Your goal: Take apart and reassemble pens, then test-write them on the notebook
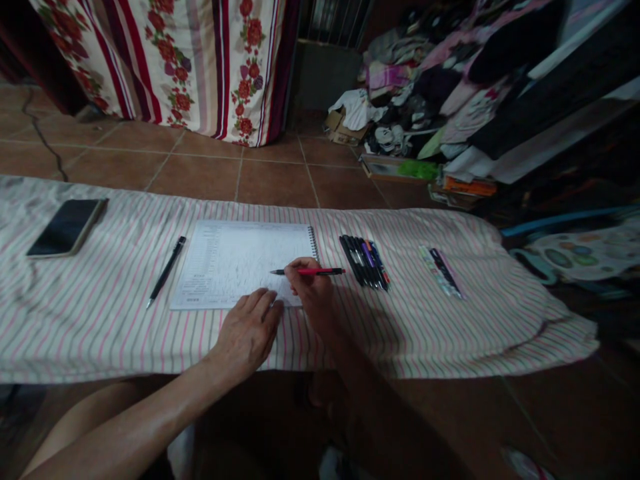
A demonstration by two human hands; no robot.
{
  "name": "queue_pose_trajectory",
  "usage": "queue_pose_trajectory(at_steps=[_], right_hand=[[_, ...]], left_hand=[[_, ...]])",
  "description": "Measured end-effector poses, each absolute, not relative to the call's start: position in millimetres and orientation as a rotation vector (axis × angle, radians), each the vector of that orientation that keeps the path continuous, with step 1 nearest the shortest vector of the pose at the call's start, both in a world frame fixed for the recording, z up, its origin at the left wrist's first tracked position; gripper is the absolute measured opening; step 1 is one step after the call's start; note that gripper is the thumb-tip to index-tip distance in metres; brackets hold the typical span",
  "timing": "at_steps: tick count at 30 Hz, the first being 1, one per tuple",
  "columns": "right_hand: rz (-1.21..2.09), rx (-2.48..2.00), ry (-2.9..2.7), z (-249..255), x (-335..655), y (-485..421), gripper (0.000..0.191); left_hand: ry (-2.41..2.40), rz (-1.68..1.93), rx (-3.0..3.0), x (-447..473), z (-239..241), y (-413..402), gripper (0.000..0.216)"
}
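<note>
Right hand: the right hand [315, 290] has its fingers [294, 279] closed on a slim red pen with a black grip and black end [325, 271], held nearly level over the page, tip pointing left; whether that tip touches paper, I cannot tell.
Left hand: palm down goes the left hand [249, 330], fingers loosely extended side by side, gripping nothing, fingertips at the near edge of the paper.
Notebook: a flat, rectangular white paper notebook [250, 250], printed along its borders and crossed by faint grey strokes, a dark wire coil [313, 241] up its right side.
Lone pen: left of the page lies a slender black pen with a silvery tip [167, 272], slanting.
Pen row: just right of the right hand, black, purple and blue smooth-barrelled pens [365, 263] lie side by side.
Patterned pens: farther right, a small black, pink and pale-patterned group [443, 273].
Phone: far left, a dark, glossy, rectangular phone [67, 228].
Table: everything sits on a long table draped in creased white cloth with pink and grey stripes [125, 333].
Beyond: reddish-brown square floor tiles [200, 172], a hanging red-flowered striped fabric curtain [200, 67], a rumpled heap of clothes [425, 83].
</note>
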State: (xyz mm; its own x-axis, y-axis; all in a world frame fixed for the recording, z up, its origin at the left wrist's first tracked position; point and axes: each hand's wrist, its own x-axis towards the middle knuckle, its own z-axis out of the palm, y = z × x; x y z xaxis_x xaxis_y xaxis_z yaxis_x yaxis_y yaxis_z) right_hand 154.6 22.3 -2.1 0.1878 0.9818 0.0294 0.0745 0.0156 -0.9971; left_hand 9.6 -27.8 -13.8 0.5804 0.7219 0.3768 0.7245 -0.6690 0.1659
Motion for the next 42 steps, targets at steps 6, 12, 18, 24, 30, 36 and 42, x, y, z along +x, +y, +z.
queue_pose_trajectory(at_steps=[6, 12, 18, 24, 30, 36, 42], right_hand=[[1.025, -1.291, -1.125, 0, 149, 25, 0.025], [0.847, -1.221, -1.399, -4, 141, 23, 0.025], [0.417, -1.108, -1.878, -5, 137, 20, 0.033], [0.275, -1.171, -2.16, -10, 125, 18, 0.04], [0.248, -1.14, -2.203, -6, 118, 17, 0.04], [0.239, -1.142, -2.178, -9, 115, 18, 0.04], [0.336, -1.141, -2.104, -10, 113, 17, 0.036]], left_hand=[[-1.334, -0.695, -2.817, 9, -15, -27, 0.028], [-1.762, -1.215, -2.883, 7, -3, -21, 0.028], [-2.888, -2.536, -2.073, -4, 11, -1, 0.036], [-2.955, -3.036, -1.631, -6, 13, 6, 0.037], [-2.925, -2.993, -1.759, -6, 16, 4, 0.041], [-2.951, -2.943, -1.787, -6, 16, 6, 0.045], [-2.964, -2.806, -1.793, -9, 13, 9, 0.04]])
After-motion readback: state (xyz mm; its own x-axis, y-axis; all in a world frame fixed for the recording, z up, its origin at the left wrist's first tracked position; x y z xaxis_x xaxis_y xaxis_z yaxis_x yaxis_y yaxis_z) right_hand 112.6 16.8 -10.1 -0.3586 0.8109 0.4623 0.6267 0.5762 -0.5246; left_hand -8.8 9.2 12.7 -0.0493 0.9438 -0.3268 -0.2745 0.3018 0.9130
